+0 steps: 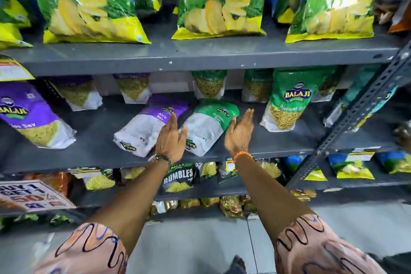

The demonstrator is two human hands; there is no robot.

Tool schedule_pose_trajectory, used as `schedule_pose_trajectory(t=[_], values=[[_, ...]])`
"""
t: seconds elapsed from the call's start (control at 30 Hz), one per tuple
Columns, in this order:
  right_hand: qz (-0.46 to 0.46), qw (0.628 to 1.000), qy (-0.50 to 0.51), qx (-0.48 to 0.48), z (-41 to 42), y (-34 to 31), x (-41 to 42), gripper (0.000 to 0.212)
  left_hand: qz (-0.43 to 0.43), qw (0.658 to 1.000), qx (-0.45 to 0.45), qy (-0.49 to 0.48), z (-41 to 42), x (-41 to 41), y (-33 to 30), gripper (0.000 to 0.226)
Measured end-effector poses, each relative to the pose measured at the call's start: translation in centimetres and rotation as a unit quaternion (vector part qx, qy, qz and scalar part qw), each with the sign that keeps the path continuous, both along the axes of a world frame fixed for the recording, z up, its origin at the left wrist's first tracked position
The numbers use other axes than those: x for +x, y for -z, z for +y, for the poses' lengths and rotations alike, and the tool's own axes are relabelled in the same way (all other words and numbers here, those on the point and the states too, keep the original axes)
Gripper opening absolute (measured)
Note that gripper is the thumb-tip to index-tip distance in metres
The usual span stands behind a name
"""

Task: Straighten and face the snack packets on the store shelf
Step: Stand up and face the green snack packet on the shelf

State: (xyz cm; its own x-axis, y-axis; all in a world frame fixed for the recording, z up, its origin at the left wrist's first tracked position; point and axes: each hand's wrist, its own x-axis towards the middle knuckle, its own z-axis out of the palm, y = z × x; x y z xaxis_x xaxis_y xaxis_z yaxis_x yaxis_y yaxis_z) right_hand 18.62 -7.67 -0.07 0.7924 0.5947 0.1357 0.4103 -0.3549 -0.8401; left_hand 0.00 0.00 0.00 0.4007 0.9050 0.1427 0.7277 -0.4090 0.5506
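Peach patterned sleeves at frame bottom, both forearms reaching up and forward to the middle shelf [278, 140]. Left wrist has a metal watch [160, 158], right wrist an orange band [242, 154].

Left hand [170, 138]: fingers straight and together, palm edge against the left side of the green Ratlami Sev packet [206, 124], fingertips overlapping the purple Aloo Sev packet [149, 124]. Right hand [239, 131]: flat, fingers extended, against the green packet's right edge. Neither hand is gripping; both are spread flat, bracketing the packet between them.

Green packet lies flat on its back on the grey shelf, top pointing away and tilted right, bottom seal at the shelf's front edge. Purple packet lies just beside it on the left, same tilt, touching or nearly touching, can't tell which.

Right of the hands, another green packet [287, 100] stands upright, facing forward. Far left, a large purple Aloo Sev bag [33, 118] leans tilted. Behind, a back row of smaller purple and green packets stands upright.

Lower shelf: black Rumbles bag [178, 177], other chip bags, a promo sign [33, 193] at left.

Top shelf: three big blue-yellow chip bags [220, 0] standing, spaced apart.
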Motion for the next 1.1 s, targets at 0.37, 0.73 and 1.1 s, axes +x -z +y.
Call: schedule_pose_trajectory(t=[0.37,0.73,1.1], values=[[0.495,0.868,0.020,0.031,6.2,1.3,3.8,0.026,-0.227,0.880,-0.410,-0.075,4.9,2.2,1.5,0.046],[0.521,0.844,-0.031,0.122,7.4,-0.9,5.6,0.039,-0.259,0.899,-0.354,-0.004,4.4,2.8,2.0,0.037],[0.381,0.891,-0.151,0.195,7.8,-3.6,8.0,0.052,-0.300,0.918,-0.258,-0.020,4.9,8.1,1.5,0.071]])
